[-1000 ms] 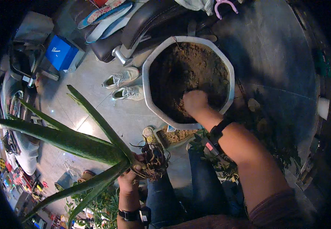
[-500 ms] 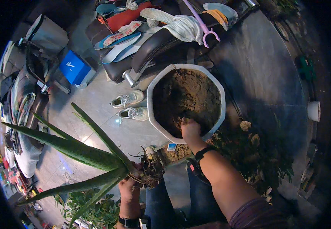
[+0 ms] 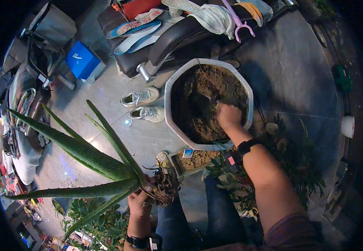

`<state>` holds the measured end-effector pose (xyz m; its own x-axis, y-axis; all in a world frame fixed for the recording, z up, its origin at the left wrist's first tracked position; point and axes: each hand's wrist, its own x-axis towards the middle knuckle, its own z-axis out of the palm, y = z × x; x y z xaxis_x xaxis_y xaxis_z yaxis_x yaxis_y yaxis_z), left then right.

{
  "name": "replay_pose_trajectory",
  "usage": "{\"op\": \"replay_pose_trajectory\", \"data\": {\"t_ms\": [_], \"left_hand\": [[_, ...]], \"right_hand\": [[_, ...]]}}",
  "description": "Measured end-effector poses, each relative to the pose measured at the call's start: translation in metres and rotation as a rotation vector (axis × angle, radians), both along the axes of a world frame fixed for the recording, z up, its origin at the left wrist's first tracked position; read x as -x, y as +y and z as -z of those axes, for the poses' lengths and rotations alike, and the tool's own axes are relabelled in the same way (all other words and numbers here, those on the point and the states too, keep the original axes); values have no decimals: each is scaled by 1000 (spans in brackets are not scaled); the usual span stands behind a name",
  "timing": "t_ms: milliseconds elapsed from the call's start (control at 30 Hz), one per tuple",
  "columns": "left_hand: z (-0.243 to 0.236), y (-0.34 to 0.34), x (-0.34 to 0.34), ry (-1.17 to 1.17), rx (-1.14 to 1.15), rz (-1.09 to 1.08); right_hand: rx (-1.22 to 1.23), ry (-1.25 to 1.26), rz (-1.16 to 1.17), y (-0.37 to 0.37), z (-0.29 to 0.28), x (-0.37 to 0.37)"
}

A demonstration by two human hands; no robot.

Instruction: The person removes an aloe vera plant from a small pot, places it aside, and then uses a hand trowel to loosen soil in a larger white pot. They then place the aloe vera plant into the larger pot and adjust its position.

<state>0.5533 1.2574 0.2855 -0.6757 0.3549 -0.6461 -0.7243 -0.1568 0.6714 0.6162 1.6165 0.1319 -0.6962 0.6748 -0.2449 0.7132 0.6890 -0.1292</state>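
Observation:
My left hand [image 3: 138, 206] grips a large aloe plant [image 3: 100, 161] by its base, low on the left. Its long green leaves spread leftward, and its bare, tangled roots [image 3: 166, 185] stick out to the right. A big white many-sided pot [image 3: 169, 106] stands ahead, holding brown, uneven soil [image 3: 212, 85] with a dark hollow on its left side. Inside the pot, my right hand [image 3: 230, 118] is closed and touches the soil near the right side. Its fingertips are hidden, so what it may hold cannot be made out.
Below the pot sits a small tray of soil [image 3: 202, 160]. White sneakers [image 3: 146, 113] stand left of the pot. Beyond it, a dark padded seat [image 3: 169, 39] carries insoles and cloths. Leafy plants [image 3: 95, 224] flank my legs; a blue box [image 3: 82, 62] lies far left.
My right hand has moved from the pot's near edge farther in and to the right across the soil. Soil now shows where it was. My left hand still holds the aloe.

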Motion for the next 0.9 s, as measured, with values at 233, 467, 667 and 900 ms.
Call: {"op": "replay_pose_trajectory", "data": {"t_ms": [233, 467, 667, 900], "left_hand": [[7, 3, 10, 34, 14, 53], [3, 25, 15, 47, -14, 108], [-4, 37, 19, 17, 44, 112], [3, 40, 20, 11, 20, 109]], "right_hand": [[18, 235, 213, 64, -39, 4], [764, 184, 785, 93, -56, -7], [231, 87, 25, 52, -76, -28], [-2, -499, -571, 10, -17, 2]]}}
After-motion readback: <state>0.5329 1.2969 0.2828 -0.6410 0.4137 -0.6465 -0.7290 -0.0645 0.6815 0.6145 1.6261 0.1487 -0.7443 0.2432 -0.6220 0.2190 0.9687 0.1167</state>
